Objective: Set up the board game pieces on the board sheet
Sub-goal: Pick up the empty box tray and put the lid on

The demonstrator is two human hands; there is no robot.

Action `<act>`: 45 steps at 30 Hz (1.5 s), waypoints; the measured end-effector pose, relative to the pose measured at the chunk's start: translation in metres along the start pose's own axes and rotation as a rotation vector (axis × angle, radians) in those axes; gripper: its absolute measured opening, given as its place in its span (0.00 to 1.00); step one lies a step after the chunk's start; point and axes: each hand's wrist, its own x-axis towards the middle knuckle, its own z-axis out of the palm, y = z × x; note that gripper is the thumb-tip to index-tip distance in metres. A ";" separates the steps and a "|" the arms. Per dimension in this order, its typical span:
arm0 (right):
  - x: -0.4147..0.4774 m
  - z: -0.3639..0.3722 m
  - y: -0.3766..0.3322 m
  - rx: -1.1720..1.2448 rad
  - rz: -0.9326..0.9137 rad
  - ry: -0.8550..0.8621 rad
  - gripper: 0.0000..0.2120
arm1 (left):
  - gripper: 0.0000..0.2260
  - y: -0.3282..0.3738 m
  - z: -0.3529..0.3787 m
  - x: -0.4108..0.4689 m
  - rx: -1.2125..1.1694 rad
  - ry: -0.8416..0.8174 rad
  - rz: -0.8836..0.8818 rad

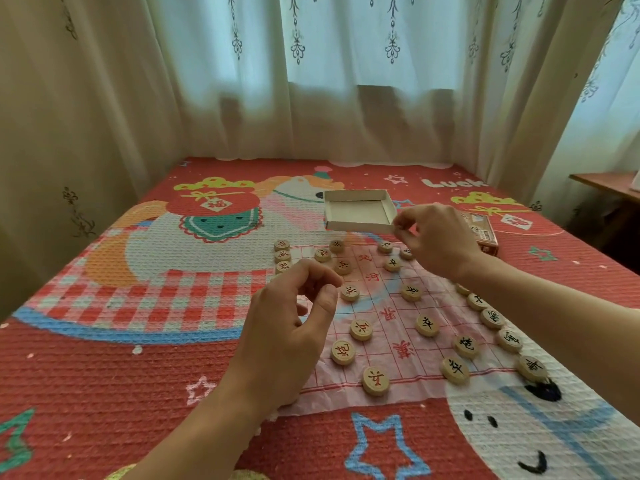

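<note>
A: Board sheet (381, 327) position?
B: Flat on the red patterned bed cover (104, 358), creased, printed with a red grid. Round wooden pieces (361, 329) lie in rows along both long sides.
A: Right hand (436, 237)?
B: Raised over the far end of the sheet, thumb and forefinger pinched on the near corner of an empty cardboard box tray (358, 211), held clear of the bed.
A: Left hand (294, 327)?
B: Above the sheet's left edge, fingers curled toward the thumb; cannot tell whether it holds a piece. It hides part of the left row.
A: Surroundings?
B: Brown box (485, 233) behind the right wrist, curtains (311, 81) behind the bed, wooden table (609, 188) at far right.
</note>
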 end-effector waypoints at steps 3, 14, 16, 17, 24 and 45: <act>-0.024 -0.012 -0.013 0.038 -0.038 0.046 0.04 | 0.04 0.000 0.000 0.000 0.004 0.015 -0.001; -0.097 -0.042 -0.048 0.223 -0.086 0.127 0.06 | 0.07 0.004 -0.006 0.010 -0.243 0.242 -0.200; -0.108 -0.039 -0.050 0.240 -0.094 0.134 0.06 | 0.09 0.006 -0.006 0.011 -0.357 0.243 -0.268; -0.113 -0.037 -0.050 0.247 -0.099 0.135 0.07 | 0.09 0.006 -0.005 0.012 -0.406 0.241 -0.300; -0.129 -0.033 -0.046 0.253 -0.138 0.069 0.07 | 0.15 0.003 -0.005 0.015 -0.622 0.246 -0.449; -0.117 -0.046 -0.048 1.161 0.334 -0.093 0.12 | 0.13 0.012 -0.008 0.013 -0.925 -0.003 -0.587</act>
